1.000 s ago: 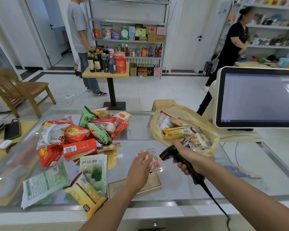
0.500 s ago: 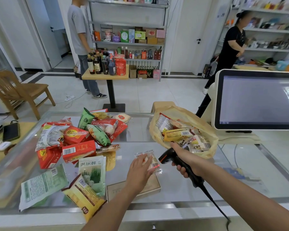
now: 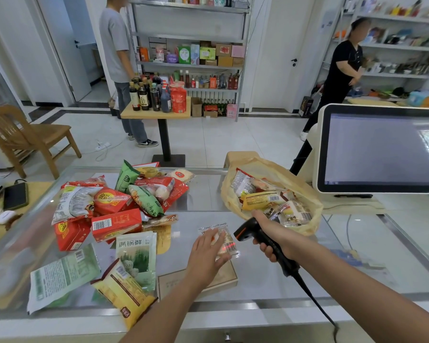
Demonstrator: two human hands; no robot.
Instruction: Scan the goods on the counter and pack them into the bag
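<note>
left hand (image 3: 206,253) flat on clear packet (image 3: 229,246), fingers straight, right hand (image 3: 275,237) curled round scanner (image 3: 245,231) right of packet, snack pile (image 3: 114,204) left of packet, bag (image 3: 315,219) beyond scanner, worktop (image 3: 258,290) edge nearer

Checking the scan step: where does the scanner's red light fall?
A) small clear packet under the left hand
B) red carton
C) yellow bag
A: red glow lies on the small clear packet that the left hand presses; the right hand aims the black handheld scanner there.
</note>
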